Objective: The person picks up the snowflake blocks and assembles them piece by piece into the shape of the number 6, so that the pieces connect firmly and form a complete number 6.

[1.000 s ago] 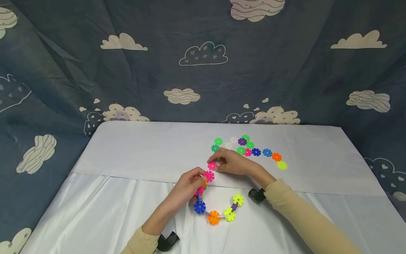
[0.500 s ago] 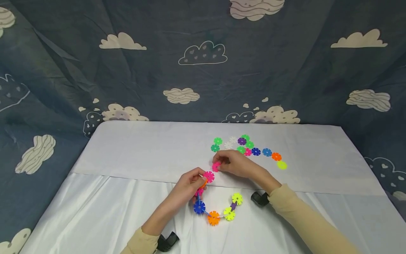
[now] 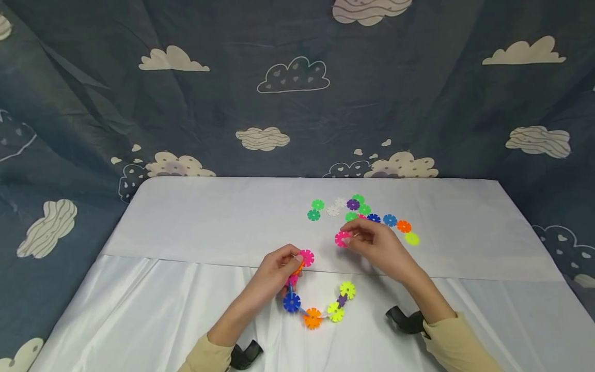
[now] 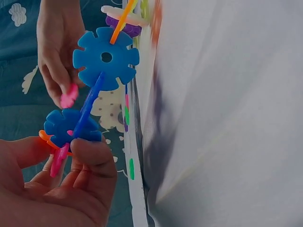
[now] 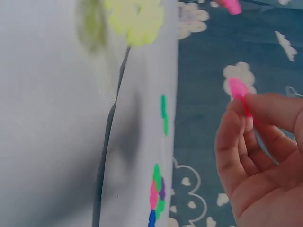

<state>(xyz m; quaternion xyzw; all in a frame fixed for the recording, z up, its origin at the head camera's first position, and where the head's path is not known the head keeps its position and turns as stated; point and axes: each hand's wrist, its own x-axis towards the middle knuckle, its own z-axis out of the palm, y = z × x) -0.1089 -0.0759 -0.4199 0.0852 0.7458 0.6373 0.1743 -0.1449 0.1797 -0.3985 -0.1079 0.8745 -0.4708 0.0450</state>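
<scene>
My left hand (image 3: pixel 275 273) pinches one end of a curved chain of notched plastic snowflake discs. At that end a pink disc (image 3: pixel 307 258) sticks out past the fingertips. Below, the chain bends through a blue disc (image 3: pixel 292 303), an orange disc (image 3: pixel 313 319) and a purple disc (image 3: pixel 342 300) to a yellow disc (image 3: pixel 347 290). In the left wrist view, thumb and fingers grip near a blue disc (image 4: pixel 71 126); the fingers partly hide discs there. My right hand (image 3: pixel 378 245) pinches a separate loose pink disc (image 3: pixel 341 239), apart from the chain, also held in the right wrist view.
Loose discs lie on the white table (image 3: pixel 209 222) behind the right hand, among them green (image 3: pixel 313 215), white (image 3: pixel 332 211), light blue (image 3: pixel 390 220), orange (image 3: pixel 404 226) and yellow (image 3: pixel 411 238). A dark cloud-patterned cloth (image 3: pixel 297 119) hangs behind the table.
My right hand has drawn away to the right with its pink disc, from beside the chain's pink end to a clear gap. My left hand has stayed nearly still.
</scene>
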